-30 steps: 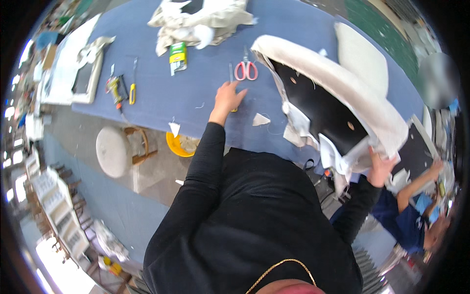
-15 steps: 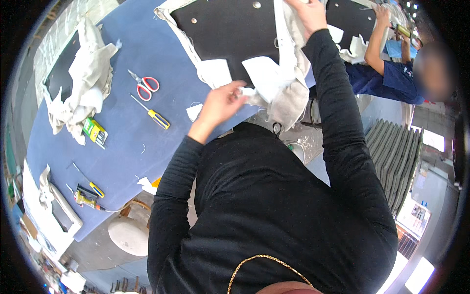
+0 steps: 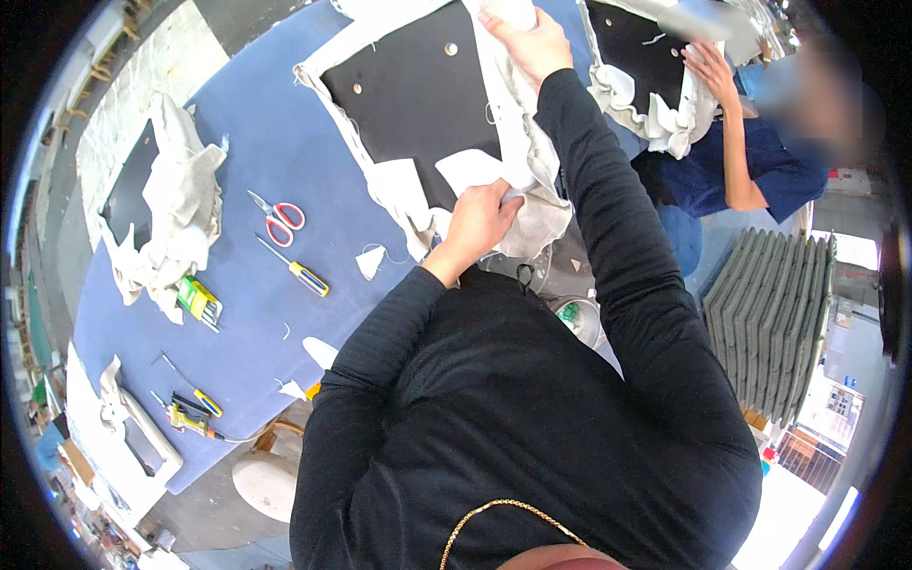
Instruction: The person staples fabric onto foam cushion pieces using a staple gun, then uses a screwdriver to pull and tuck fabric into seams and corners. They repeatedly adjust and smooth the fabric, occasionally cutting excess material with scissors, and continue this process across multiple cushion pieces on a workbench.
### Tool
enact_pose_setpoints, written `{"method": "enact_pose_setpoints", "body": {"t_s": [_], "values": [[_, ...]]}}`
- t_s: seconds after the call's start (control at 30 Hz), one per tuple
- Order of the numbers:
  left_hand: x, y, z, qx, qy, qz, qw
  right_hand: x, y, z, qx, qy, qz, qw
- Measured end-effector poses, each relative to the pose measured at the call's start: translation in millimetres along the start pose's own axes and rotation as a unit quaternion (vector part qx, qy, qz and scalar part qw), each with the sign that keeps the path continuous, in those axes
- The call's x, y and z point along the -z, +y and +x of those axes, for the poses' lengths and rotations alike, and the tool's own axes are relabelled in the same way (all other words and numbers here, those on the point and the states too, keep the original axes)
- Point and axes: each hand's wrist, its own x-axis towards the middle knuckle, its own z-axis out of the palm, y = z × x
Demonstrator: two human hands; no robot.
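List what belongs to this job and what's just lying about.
In use, apparently:
black panel edged in cream fabric, at the right hand
loose white fabric flap, at the left hand

Lying about, apparently:
red-handled metal scissors
yellow-handled screwdriver
white triangular scrap
green and yellow box

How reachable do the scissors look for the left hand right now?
Probably yes: the red-handled scissors lie on the blue tabletop, left of the left hand, with only loose fabric and open tabletop between. That hand seems closed on a white flap, so it would likely need to release it first.
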Motion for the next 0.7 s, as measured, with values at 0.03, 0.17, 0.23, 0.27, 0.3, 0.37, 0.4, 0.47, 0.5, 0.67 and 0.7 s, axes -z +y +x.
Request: {"method": "enact_pose_setpoints", "body": {"t_s": [0.03,0.17,0.23,0.27,0.3,0.37,0.4,0.47,0.5,0.67,0.7], "values": [[-1,-4,-1,-0.001,0.03,-0.05,0.998,0,-4,-1,0.003,-0.001,-0.02,1.0],[0,-15,-3,0.148,-0.048,-0.262,0.952,-13,24,6,0.036,0.001,0.01,0.999],[4,7,2,0.245,-0.036,-0.353,0.902,-15,10,1,-0.002,-0.02,-0.054,0.998],[0,14,6,0.269,-0.001,-0.324,0.907,-17,0,0,-0.029,-0.042,-0.073,0.996],[-4,14,11,0.217,0.019,-0.221,0.951,-24,0,4,-0.016,-0.047,-0.043,0.998],[0,-1,23,0.173,-0.004,-0.117,0.978,-23,-14,7,-0.024,-0.067,-0.024,0.997],[6,-9,30,0.19,-0.049,-0.115,0.974,-17,-28,0,-0.021,-0.054,-0.026,0.998],[27,6,29,0.228,-0.083,-0.192,0.951,-13,-34,-6,0.04,-0.025,-0.003,0.999],[40,8,27,0.235,-0.123,-0.229,0.937,-11,-36,-10,0.053,-0.026,0.02,0.998],[139,49,-20,0.061,-0.342,-0.404,0.846,-7,-36,-17,0.121,-0.053,0.042,0.99],[166,57,-36,0.008,-0.282,-0.431,0.857,-4,-34,-20,0.153,-0.055,0.049,0.986]]}}
